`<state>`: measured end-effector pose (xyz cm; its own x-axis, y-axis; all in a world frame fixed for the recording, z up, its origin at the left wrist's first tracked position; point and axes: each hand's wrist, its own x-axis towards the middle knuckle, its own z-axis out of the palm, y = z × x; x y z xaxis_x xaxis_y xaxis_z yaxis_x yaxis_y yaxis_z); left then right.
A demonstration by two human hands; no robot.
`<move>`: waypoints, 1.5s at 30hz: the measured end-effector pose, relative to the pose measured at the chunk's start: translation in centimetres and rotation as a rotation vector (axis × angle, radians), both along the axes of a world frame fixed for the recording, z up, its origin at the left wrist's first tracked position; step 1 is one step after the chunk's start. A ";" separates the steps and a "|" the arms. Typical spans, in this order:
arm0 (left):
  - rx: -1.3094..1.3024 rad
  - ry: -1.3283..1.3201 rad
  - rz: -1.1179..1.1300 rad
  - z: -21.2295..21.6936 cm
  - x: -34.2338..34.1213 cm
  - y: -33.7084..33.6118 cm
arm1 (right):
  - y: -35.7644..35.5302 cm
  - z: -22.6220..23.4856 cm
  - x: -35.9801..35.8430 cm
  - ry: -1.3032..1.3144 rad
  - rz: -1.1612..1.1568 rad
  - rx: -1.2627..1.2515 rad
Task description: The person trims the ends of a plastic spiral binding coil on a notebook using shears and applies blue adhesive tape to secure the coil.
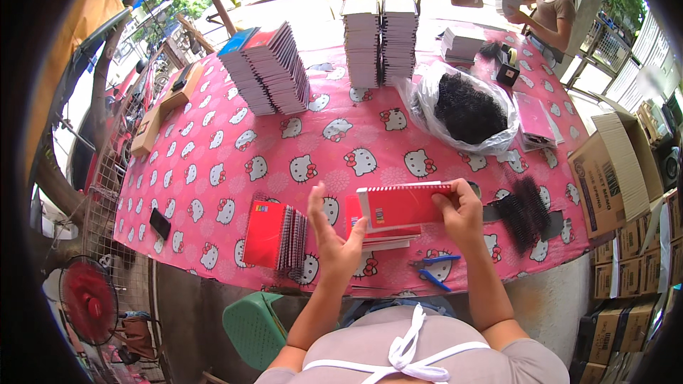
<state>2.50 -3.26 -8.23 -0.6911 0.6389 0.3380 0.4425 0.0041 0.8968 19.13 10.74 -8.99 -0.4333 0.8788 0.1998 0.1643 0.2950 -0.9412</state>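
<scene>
A red pocket notebook [409, 208], with a row of punched holes along its top edge, is held level over the table. My right hand [462, 215] pinches its right end, thumb on the cover. Beside its left end my left hand [336, 238] is open, fingers stretched up and thumb near the notebook's corner; I cannot tell whether it touches. Beneath lies a small pile of red covers and white pages [391, 240]. To the left is a stack of red spiral notebooks [267, 233]. Blue-handled pliers [435, 270] lie near the table's front edge.
Black spiral coils [525, 212] lie right of my right hand; more fill a clear plastic bag [466, 110]. Tall notebook stacks [267, 71] stand farther back. A phone [160, 224] lies left. Cardboard boxes [605, 178] stand right. Another person [551, 18] holds papers at the far right.
</scene>
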 end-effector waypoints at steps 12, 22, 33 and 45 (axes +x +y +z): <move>-0.154 0.646 -0.088 1.9 1.5 3.7 | 0.2 -1.5 -0.9 0.035 0.210 0.312; -0.118 0.568 -0.170 3.9 1.8 4.9 | 10.1 -11.7 16.0 -0.928 -0.424 0.332; -0.089 0.470 -0.194 3.0 1.5 4.1 | 1.4 1.6 4.5 -0.028 0.071 0.404; -0.058 0.469 -0.149 2.3 1.9 4.0 | 1.5 5.0 2.3 -0.042 0.326 0.298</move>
<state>4.43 0.74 -5.92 -0.3726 0.7465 0.5513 0.7978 -0.0459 0.6012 21.45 12.25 -4.01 -0.6917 0.6013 0.4000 0.0543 0.5956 -0.8014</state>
